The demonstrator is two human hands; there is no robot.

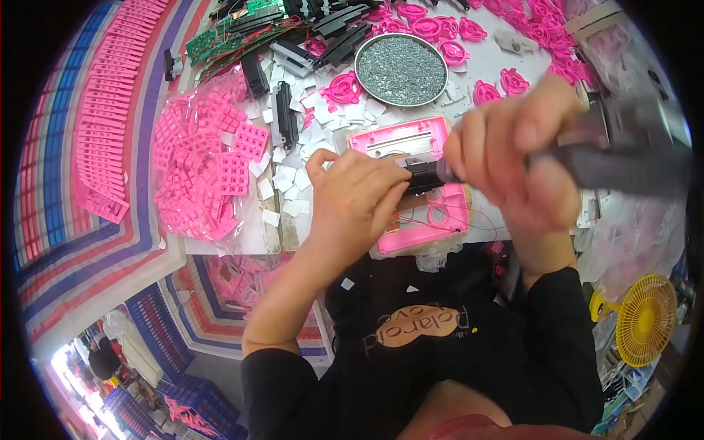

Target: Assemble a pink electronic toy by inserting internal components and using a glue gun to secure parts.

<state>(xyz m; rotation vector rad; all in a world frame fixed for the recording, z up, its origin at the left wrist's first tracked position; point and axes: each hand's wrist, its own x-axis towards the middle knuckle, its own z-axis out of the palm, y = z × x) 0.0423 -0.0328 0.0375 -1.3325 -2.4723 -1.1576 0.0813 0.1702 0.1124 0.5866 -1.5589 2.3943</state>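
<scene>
Two hands worked at frame centre. The left hand point(357, 196) pinched a black part point(423, 176) against the pink housing point(411, 183) on the table point(484, 59). The right hand point(513, 150) clamped its fingers around a grey driver point(616, 167), tip touching the part. A tray point(401, 70) of screws sat above.

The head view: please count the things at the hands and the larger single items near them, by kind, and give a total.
Pink plastic housing under both hands: 1
Black part held on the housing by the left hand: 1
Grey power screwdriver gripped in the right hand: 1
Round metal dish of screws: 1
Clear bag of pink grid parts: 1
Yellow fan: 1
Total: 6
</scene>
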